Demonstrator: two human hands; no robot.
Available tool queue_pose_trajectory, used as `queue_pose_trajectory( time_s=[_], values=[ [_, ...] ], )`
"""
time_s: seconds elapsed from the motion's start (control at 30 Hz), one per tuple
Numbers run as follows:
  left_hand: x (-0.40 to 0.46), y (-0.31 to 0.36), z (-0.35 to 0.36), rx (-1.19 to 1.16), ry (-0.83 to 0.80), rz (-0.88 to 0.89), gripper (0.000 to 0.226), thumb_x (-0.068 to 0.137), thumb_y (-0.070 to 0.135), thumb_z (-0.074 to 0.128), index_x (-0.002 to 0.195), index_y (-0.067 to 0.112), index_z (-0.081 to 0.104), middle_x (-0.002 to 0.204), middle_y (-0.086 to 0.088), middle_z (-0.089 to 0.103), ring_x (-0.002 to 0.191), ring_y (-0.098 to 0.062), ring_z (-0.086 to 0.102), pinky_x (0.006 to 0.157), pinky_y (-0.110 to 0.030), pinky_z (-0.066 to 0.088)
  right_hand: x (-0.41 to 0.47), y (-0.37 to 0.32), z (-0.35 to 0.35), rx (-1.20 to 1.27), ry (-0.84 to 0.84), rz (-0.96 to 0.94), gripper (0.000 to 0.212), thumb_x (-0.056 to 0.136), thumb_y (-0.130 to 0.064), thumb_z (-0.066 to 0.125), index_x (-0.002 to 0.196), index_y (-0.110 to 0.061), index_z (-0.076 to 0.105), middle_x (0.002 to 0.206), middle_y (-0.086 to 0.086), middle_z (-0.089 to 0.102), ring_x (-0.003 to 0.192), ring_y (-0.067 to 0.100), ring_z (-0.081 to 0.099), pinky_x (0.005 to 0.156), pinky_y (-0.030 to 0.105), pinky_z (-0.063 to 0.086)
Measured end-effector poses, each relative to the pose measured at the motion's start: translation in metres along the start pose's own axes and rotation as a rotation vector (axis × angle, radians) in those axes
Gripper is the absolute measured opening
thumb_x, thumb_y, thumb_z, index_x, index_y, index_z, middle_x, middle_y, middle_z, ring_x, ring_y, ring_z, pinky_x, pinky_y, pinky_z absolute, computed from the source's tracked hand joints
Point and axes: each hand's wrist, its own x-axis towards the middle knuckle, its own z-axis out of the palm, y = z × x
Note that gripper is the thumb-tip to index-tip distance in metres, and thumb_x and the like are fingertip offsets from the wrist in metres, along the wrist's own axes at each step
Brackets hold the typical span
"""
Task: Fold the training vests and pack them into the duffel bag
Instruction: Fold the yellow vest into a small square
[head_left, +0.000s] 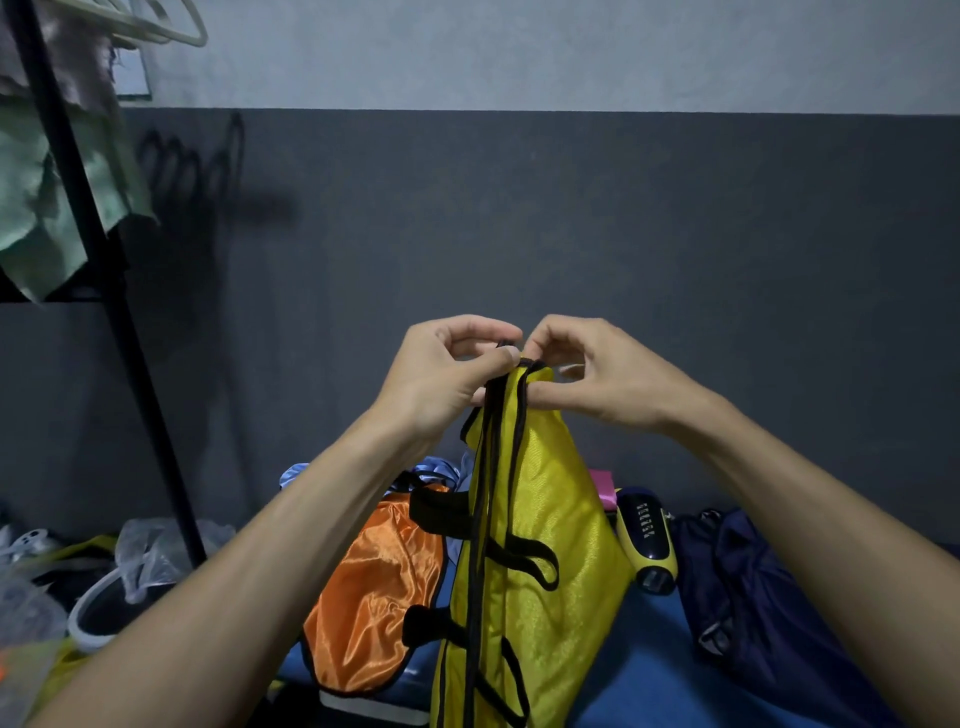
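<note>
A yellow training vest (550, 530) with black trim hangs lengthwise in the middle of the view, doubled over so its black edges run side by side. My left hand (447, 374) and my right hand (597, 374) pinch its top together, thumbs and fingers closed on the shoulder straps. An orange vest (374, 603) with black trim lies crumpled below and to the left on the blue surface (644, 675). A light blue vest (431, 470) peeks out behind it. A dark navy duffel bag (753, 597) lies slumped at the right.
A yellow and black cylindrical object (649, 540) lies between the yellow vest and the duffel bag. A black rack pole (104, 291) with hanging green cloth (47, 208) stands at left. Shoes and plastic bags (150, 556) clutter the lower left. A grey wall is behind.
</note>
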Motion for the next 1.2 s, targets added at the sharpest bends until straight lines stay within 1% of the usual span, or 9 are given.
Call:
queue_pose_trajectory(
  time_s=[0.2,0.3,0.4,0.67,0.83,0.9,0.97,1.03,1.2],
  values=[
    [-0.001,0.004,0.001,-0.004,-0.065,0.002,0.013,0.092,0.003,0.071,0.098,0.014,0.077,0.086,-0.005,0.075,0.079,-0.015,0.072,0.070,-0.033,0.061,0.001,0.004,0.001,0.227,-0.075,0.020,0.039,0.080,-0.021,0.080,0.104,-0.005,0.054,0.108,0.020,0.072,0.107,0.043,0.065,0.096,0.064,0.048],
    [-0.002,0.004,0.000,-0.012,-0.078,0.007,0.015,0.092,0.002,0.071,0.097,0.014,0.077,0.087,-0.008,0.073,0.078,-0.016,0.071,0.069,-0.033,0.060,0.004,0.003,-0.005,0.254,-0.097,0.043,0.033,0.079,-0.017,0.079,0.100,-0.003,0.057,0.102,0.019,0.072,0.093,0.030,0.068,0.089,0.054,0.051],
    [-0.002,0.004,-0.001,-0.033,-0.083,-0.025,0.016,0.091,0.001,0.070,0.096,0.014,0.076,0.088,-0.012,0.070,0.077,-0.018,0.069,0.071,-0.035,0.059,0.006,0.003,-0.012,0.267,-0.131,0.056,0.019,0.083,-0.012,0.082,0.089,-0.010,0.064,0.086,0.011,0.064,0.083,0.020,0.056,0.078,0.040,0.040],
    [0.000,-0.003,-0.006,-0.074,-0.082,-0.098,0.020,0.094,0.000,0.063,0.097,0.016,0.074,0.081,-0.004,0.067,0.068,-0.016,0.060,0.071,-0.036,0.045,0.006,0.001,-0.028,0.222,-0.114,0.080,0.017,0.085,-0.015,0.079,0.086,-0.017,0.062,0.082,0.007,0.061,0.080,0.020,0.052,0.073,0.038,0.034],
    [-0.003,-0.002,-0.006,0.150,-0.163,-0.074,0.022,0.098,0.002,0.056,0.097,0.010,0.077,0.089,-0.001,0.074,0.079,-0.007,0.065,0.071,-0.021,0.052,0.007,0.002,-0.033,0.216,0.061,0.059,0.015,0.089,-0.005,0.072,0.089,-0.015,0.061,0.067,-0.005,0.051,0.066,0.010,0.046,0.061,0.028,0.035],
    [-0.005,-0.003,-0.001,0.246,-0.168,-0.025,0.013,0.096,0.022,0.066,0.096,0.016,0.078,0.087,-0.001,0.072,0.079,-0.008,0.061,0.073,-0.028,0.049,0.010,0.002,-0.028,0.209,0.117,0.053,0.013,0.088,-0.003,0.071,0.092,-0.012,0.063,0.067,-0.005,0.053,0.064,0.010,0.047,0.061,0.028,0.036],
    [-0.007,-0.004,0.004,0.368,-0.158,0.043,0.027,0.086,0.049,0.074,0.090,0.023,0.076,0.077,0.000,0.069,0.072,-0.008,0.056,0.069,-0.032,0.045,0.012,0.001,-0.024,0.205,0.167,0.046,0.013,0.086,-0.002,0.071,0.094,-0.011,0.065,0.072,0.002,0.056,0.067,0.014,0.049,0.063,0.031,0.038],
    [-0.009,-0.003,0.012,0.531,-0.068,0.117,0.033,0.082,0.061,0.074,0.079,0.027,0.072,0.062,0.014,0.060,0.058,-0.001,0.049,0.059,-0.022,0.037,0.013,0.000,-0.022,0.207,0.201,0.043,0.012,0.083,-0.004,0.072,0.091,-0.011,0.067,0.075,0.005,0.060,0.069,0.016,0.054,0.067,0.033,0.041],
    [-0.009,-0.002,0.027,0.687,0.141,0.223,0.025,0.085,0.041,0.069,0.069,0.021,0.068,0.059,0.003,0.063,0.056,-0.013,0.054,0.055,-0.030,0.038,0.014,0.001,-0.018,0.157,0.256,-0.001,0.012,0.078,-0.004,0.072,0.082,-0.010,0.062,0.070,0.002,0.060,0.066,0.014,0.052,0.064,0.034,0.041]
  ],
)
